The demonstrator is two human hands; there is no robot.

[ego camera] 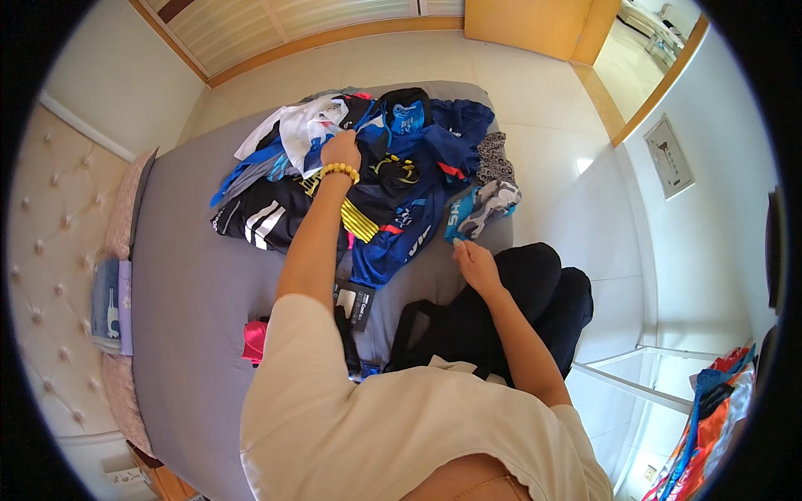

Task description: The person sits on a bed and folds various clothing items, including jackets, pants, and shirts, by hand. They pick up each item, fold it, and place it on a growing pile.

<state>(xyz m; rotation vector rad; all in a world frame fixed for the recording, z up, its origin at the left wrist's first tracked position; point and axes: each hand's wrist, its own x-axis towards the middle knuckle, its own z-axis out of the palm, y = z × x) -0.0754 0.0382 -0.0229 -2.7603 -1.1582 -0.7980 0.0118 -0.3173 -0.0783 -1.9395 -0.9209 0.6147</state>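
Note:
A heap of sports jerseys (401, 141) lies across the grey bed sheet (188, 282) before me. My left hand (341, 150), with a yellow bead bracelet at its wrist, is curled over the heap against a white jersey (301, 131). Its fingertips are hidden, so I cannot tell what it grips. Thumb and fingers of my right hand (477, 263) pinch the teal edge of a grey-and-white camouflage garment (495, 206) at the right side of the heap. A black jersey with white stripes (260, 219) and a dark blue jersey (398, 244) lie between and beside my arms.
A black packet with printing (356, 304) and a pink cloth (254, 341) lie near my left arm. The tufted headboard (56, 269) stands at left. At lower right, colourful clothes (714, 413) hang by a white metal rack (633, 379). A doorway opens at upper right.

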